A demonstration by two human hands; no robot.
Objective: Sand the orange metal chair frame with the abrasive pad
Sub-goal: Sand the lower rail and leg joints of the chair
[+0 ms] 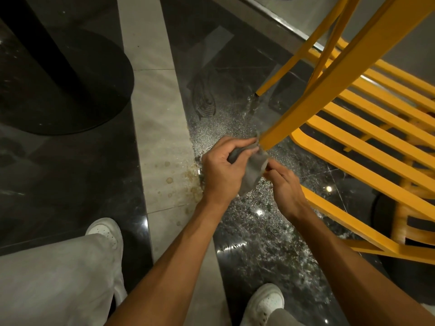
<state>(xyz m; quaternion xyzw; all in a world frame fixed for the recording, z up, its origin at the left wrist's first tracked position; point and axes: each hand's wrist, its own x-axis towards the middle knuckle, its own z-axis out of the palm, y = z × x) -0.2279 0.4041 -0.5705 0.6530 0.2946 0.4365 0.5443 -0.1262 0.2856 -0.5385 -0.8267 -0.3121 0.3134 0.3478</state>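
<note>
Orange metal chair frame (367,142) lay tipped over the dark stone floor (270,231), evidently to bring its leg end within reach. The grey abrasive pad (253,169) was folded against that leg end. The left hand (223,168) was clenched on the pad's upper fold; the right hand (286,187) pinched its lower edge, apparently tensioning it.

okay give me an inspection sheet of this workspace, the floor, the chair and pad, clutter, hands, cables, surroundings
Surface: dark polished floor with a pale tile strip, stained near the hands.
Job's things: orange chair frame tipped over; grey abrasive pad at a leg end.
Clutter: nothing seen.
Grippers: left hand and right hand both grip the pad.
Cables: nothing seen.
Surroundings: black round table base, white shoes, metal floor strip.
</note>
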